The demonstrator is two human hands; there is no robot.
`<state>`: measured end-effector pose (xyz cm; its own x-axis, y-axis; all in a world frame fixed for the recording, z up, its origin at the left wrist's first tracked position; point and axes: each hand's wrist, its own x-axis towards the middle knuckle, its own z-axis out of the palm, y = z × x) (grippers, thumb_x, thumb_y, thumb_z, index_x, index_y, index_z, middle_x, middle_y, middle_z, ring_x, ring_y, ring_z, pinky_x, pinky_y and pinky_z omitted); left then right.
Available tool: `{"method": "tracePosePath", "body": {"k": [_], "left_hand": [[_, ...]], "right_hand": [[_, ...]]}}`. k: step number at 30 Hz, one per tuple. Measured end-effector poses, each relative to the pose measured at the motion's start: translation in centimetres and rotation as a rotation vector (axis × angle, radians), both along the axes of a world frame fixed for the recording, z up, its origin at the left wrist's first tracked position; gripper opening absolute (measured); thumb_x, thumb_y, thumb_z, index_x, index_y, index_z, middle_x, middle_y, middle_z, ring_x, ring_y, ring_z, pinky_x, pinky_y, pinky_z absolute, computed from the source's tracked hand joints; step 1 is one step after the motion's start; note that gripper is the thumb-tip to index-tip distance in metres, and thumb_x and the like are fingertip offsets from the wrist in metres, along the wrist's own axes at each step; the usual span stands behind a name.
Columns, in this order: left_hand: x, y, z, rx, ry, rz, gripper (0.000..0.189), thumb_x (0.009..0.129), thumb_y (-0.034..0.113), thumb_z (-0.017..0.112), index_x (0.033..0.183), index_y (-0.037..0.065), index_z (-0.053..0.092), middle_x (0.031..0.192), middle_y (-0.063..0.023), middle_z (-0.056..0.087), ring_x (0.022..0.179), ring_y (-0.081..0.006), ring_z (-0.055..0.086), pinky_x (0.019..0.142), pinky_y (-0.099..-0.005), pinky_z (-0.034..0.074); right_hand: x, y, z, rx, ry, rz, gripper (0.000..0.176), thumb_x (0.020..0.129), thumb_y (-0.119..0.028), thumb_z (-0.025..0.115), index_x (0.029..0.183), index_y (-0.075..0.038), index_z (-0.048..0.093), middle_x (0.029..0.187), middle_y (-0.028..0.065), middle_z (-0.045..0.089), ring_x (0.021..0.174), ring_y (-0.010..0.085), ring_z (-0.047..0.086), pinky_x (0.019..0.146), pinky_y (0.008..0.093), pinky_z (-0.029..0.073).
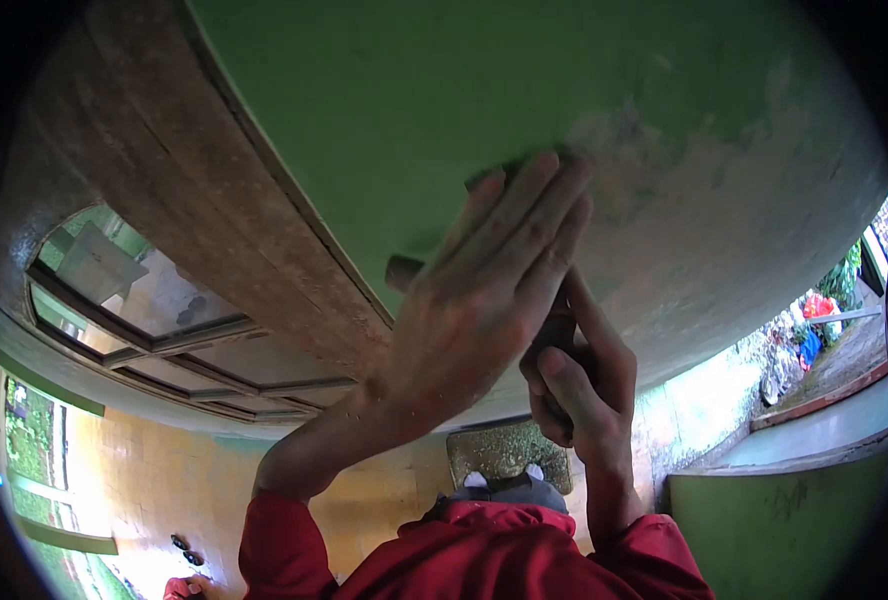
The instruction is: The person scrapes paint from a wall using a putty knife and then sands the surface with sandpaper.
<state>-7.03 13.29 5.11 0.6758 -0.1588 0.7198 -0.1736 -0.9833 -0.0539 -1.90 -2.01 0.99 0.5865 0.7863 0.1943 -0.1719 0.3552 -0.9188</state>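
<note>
My left hand (489, 275) lies flat over a dark tool (494, 178), its fingers stretched out and close to the green painted wall (414, 90). The tool's edge shows past the fingertips, and a short brownish end sticks out beside the thumb side. Behind and below it, my right hand (584, 385) is closed round a dark handle-like part (556, 330). Whether both parts belong to one tool is hidden by the left hand. Near the fingertips, the green surface gives way to a worn, greyish patch (654, 170).
A wooden frame (194, 170) with window panes (164, 285) borders the wall at left. My feet stand on a speckled platform (509, 445) above a yellowish tiled floor (364, 480). Dark footwear (187, 550) lies at lower left. A green low wall (774, 520) is at right.
</note>
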Motion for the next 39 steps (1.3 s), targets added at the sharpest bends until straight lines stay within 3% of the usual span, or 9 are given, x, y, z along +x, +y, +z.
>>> {"method": "tracePosePath", "body": {"k": [7, 8, 10, 12, 14, 22, 25, 28, 39], "left_hand": [[-6.9, -2.0, -11.1, -0.655, 0.283, -0.167, 0.055, 0.092, 0.001, 0.057, 0.145, -0.002, 0.045, 0.140, -0.0199, 0.056, 0.131, -0.0379, 0.053, 0.108, -0.0457, 0.044], [-6.6, -2.1, -12.6, -0.662, 0.286, -0.170, 0.055, 0.092, 0.001, 0.057, 0.145, -0.002, 0.045, 0.140, -0.0199, 0.056, 0.131, -0.0379, 0.053, 0.108, -0.0457, 0.044], [-5.7, -3.3, -14.7, -1.412, 0.360, -0.211, 0.048, 0.097, -0.003, 0.051, 0.144, -0.002, 0.045, 0.137, -0.0196, 0.058, 0.126, -0.0311, 0.057, 0.103, -0.0389, 0.049], [-4.1, -4.1, -12.3, -1.474, 0.281, -0.269, 0.041, 0.104, 0.007, 0.044, 0.145, -0.002, 0.044, 0.134, -0.0201, 0.060, 0.120, -0.0243, 0.061, 0.101, -0.0339, 0.048], [-2.9, -4.2, -9.9, -1.640, 0.267, -0.304, 0.041, 0.106, 0.013, 0.044, 0.144, -0.001, 0.046, 0.126, -0.0177, 0.065, 0.110, -0.0194, 0.066, 0.092, -0.0275, 0.052], [1.4, -3.5, -7.7, -1.730, 0.167, -0.354, 0.040, 0.107, 0.030, 0.045, 0.121, -0.004, 0.060, 0.109, -0.0169, 0.071, 0.095, -0.0216, 0.071, 0.073, -0.0283, 0.060], [2.2, -4.2, -7.9, -1.742, 0.027, -0.373, 0.037, 0.106, 0.029, 0.047, 0.113, -0.004, 0.062, 0.100, -0.0176, 0.073, 0.085, -0.0216, 0.073, 0.069, -0.0303, 0.060], [2.4, -4.6, -6.6, -1.754, -0.021, -0.374, 0.035, 0.106, 0.029, 0.047, 0.106, -0.003, 0.062, 0.094, -0.0175, 0.073, 0.077, -0.0204, 0.072, 0.066, -0.0302, 0.059], [3.1, -4.6, -6.5, -1.617, -0.163, -0.339, 0.035, 0.107, 0.026, 0.046, 0.090, -0.001, 0.059, 0.071, -0.0069, 0.061, 0.062, -0.0155, 0.063, 0.055, -0.0283, 0.049]], "right_hand": [[-0.9, -5.3, -9.6, -0.247, 0.106, -0.084, 0.058, 0.095, -0.012, 0.055, 0.150, -0.002, 0.039, 0.076, 0.0017, 0.055, 0.054, 0.0059, 0.046, 0.049, 0.0228, 0.036], [-1.1, -5.8, -10.2, -0.296, -0.053, -0.214, 0.056, 0.091, -0.008, 0.057, 0.145, -0.001, 0.046, 0.078, 0.0048, 0.057, 0.058, 0.0090, 0.051, 0.052, 0.0246, 0.040], [-1.4, -5.9, -10.0, -0.352, -0.211, -0.342, 0.054, 0.087, -0.003, 0.060, 0.140, 0.000, 0.053, 0.079, 0.0079, 0.059, 0.061, 0.0121, 0.055, 0.054, 0.0264, 0.044], [-0.8, -4.3, -8.2, -0.275, -0.871, -0.671, 0.055, 0.079, 0.004, 0.062, 0.134, -0.001, 0.060, 0.084, 0.0139, 0.061, 0.070, 0.0204, 0.062, 0.060, 0.0308, 0.049], [-1.0, -3.0, -7.0, -0.285, -0.986, -0.706, 0.059, 0.077, 0.008, 0.063, 0.135, -0.005, 0.061, 0.095, 0.0177, 0.063, 0.074, 0.0244, 0.064, 0.063, 0.0325, 0.051], [-1.0, -0.8, -7.3, -0.236, -0.925, -0.582, 0.060, 0.085, 0.005, 0.060, 0.143, 0.000, 0.050, 0.107, 0.0181, 0.061, 0.080, 0.0225, 0.067, 0.067, 0.0308, 0.052], [-1.1, -1.7, -6.7, -0.181, -0.154, -0.221, 0.078, 0.091, -0.009, 0.054, 0.157, 0.001, 0.014, 0.101, 0.0142, 0.067, 0.074, 0.0130, 0.062, 0.064, 0.0258, 0.048], [-0.8, -2.1, -4.6, -0.299, -0.069, -0.125, 0.075, 0.091, -0.007, 0.050, 0.157, 0.001, 0.015, 0.103, 0.0131, 0.067, 0.072, 0.0117, 0.059, 0.065, 0.0247, 0.047], [-0.9, -1.7, -4.7, -0.220, -0.299, -0.162, 0.075, 0.085, 0.005, 0.047, 0.154, 0.009, 0.016, 0.124, 0.0254, 0.061, 0.104, 0.0258, 0.066, 0.087, 0.0308, 0.051]]}}
